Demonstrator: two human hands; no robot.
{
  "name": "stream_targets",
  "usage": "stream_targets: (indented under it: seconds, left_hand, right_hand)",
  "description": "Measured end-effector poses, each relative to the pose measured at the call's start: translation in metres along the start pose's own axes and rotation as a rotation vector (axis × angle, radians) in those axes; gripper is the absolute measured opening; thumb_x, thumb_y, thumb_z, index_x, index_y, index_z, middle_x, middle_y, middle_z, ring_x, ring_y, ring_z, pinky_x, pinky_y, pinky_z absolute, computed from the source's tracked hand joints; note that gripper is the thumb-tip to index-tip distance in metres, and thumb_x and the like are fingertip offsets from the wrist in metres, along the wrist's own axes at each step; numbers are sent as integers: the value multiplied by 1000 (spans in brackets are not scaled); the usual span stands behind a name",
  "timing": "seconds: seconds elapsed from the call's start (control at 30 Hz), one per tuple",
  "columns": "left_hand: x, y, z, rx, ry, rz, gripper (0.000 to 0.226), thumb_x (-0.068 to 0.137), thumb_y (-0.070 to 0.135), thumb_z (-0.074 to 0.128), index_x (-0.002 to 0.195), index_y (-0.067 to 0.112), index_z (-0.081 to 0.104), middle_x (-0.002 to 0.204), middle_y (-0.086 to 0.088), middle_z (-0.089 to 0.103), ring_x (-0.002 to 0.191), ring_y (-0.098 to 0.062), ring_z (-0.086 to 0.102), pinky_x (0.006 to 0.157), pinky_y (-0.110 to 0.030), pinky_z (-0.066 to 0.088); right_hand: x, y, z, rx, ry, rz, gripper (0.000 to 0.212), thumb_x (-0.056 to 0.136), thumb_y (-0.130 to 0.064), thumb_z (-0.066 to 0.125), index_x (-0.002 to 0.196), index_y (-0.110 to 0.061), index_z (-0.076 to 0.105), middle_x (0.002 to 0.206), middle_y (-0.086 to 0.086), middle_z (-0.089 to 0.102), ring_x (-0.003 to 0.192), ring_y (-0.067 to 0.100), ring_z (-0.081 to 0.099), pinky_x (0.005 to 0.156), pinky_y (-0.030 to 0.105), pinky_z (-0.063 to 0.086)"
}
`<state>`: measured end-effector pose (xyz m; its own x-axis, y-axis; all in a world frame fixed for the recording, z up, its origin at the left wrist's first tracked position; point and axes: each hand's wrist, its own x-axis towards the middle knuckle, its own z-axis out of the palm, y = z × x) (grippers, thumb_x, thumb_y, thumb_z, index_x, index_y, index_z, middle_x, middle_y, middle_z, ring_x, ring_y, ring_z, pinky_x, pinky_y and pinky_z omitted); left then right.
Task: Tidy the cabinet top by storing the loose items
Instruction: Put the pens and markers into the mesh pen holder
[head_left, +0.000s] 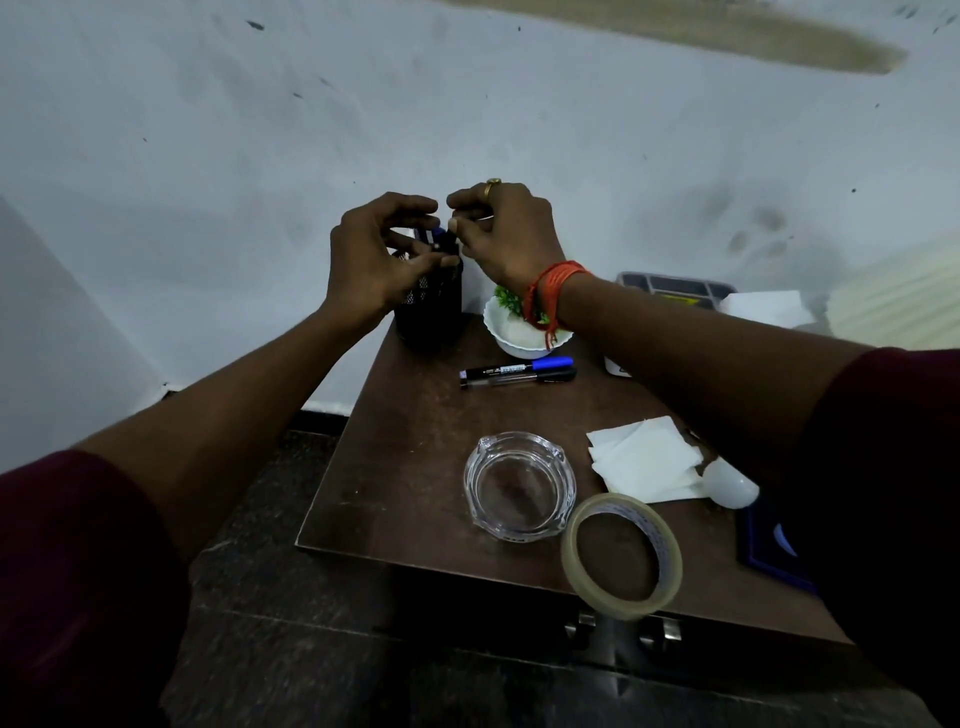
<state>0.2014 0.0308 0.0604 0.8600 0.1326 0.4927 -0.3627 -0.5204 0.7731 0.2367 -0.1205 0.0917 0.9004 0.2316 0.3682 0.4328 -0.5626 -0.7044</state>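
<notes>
brown cabinet top (395, 467) — both hands (left hand (371, 260), right hand (506, 234)) over mesh pen holder (431, 312).

black mesh pen cup (434, 306) upright at back-left; two markers (517, 372) lying beside it

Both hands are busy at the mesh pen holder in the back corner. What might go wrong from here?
The pen holder stands at the cabinet's back left corner; a push from the left hand or right hand might tip it off. The tape roll overhangs the front edge and may drop if nudged. The right forearm crosses above the small plant bowl and could knock it.
</notes>
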Motion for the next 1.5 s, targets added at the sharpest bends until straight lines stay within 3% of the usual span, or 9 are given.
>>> stream_targets:
  seconds: [0.5, 0.67, 0.8, 0.93, 1.07, 1.23, 1.33, 1.4, 1.5]
  left_hand:
    - [-9, 20, -1, 16, 26, 12, 45, 65, 32, 87, 105, 19, 71, 99, 6, 74, 79, -3, 72, 69, -23, 57]
    - [-19, 36, 1, 14, -29, 30, 38, 64, 26, 88, 99, 18, 73, 91, 5, 75, 76, -5, 73, 74, -23, 56]
    - [-38, 42, 11, 14, -77, 15, 36, 66, 22, 87, 99, 13, 74, 89, 1, 75, 76, -8, 73, 78, -20, 57]
    - [-54, 42, 19, 68, -157, 1, 36, 69, 24, 86, 100, 12, 74, 90, 2, 75, 79, -10, 72, 77, -17, 57]
    - [-61, 37, 26, 85, -180, -54, 33, 72, 25, 83, 101, 11, 74, 90, 0, 75, 81, -9, 72, 73, -9, 53]
    - [-66, 21, 37, 148, -227, -128, 30, 75, 33, 81, 98, 15, 75, 86, 5, 75, 78, -2, 69, 68, -7, 52]
    - [-69, 8, 43, 214, -275, -188, 27, 78, 36, 77, 98, 19, 74, 83, 9, 72, 75, 1, 67, 70, -16, 56]
    - [-70, 0, 48, 283, -335, -208, 35, 79, 38, 76, 105, 16, 73, 94, 2, 75, 80, -4, 67, 72, -18, 52]
    - [-69, -8, 57, 387, -406, -209, 44, 81, 37, 74, 117, 11, 70, 113, -3, 72, 99, -13, 68, 81, -19, 47]
  right_hand:
    - [-26, -1, -25, 10, -9, 42, 26, 87, -19, 62, 110, -11, 70, 105, 6, 72, 95, 18, 70, 92, 35, 54]
    - [-55, 5, -49, -92, 11, 62, 23, 87, -23, 63, 108, -16, 71, 106, 0, 73, 94, 10, 69, 90, 14, 45]
    - [-85, 25, -63, 61, 10, 151, 21, 88, -20, 64, 107, -13, 70, 100, 5, 74, 86, 13, 70, 87, 31, 57]
    - [-113, 51, -74, 8, 40, 202, 22, 88, -22, 64, 107, -12, 71, 98, 5, 75, 85, 11, 70, 80, 31, 60]
    - [-127, 75, -75, 112, 50, 337, 17, 86, -21, 65, 101, -15, 71, 91, 8, 74, 84, 18, 72, 79, 43, 60]
    - [-133, 87, -66, 169, 13, 455, 10, 87, -19, 63, 93, -17, 70, 87, 12, 74, 83, 24, 72, 83, 43, 58]
    - [-130, 91, -54, 429, 5, 701, 13, 90, -9, 59, 79, -13, 63, 88, 18, 69, 84, 28, 68, 88, 43, 56]
    - [-128, 91, -48, 668, 4, 862, 16, 92, -2, 55, 77, -8, 58, 87, 18, 62, 83, 26, 63, 92, 41, 52]
    - [-124, 89, -40, 850, 35, 992, 5, 93, 1, 53, 94, 4, 56, 105, 24, 60, 97, 28, 64, 83, 34, 54]
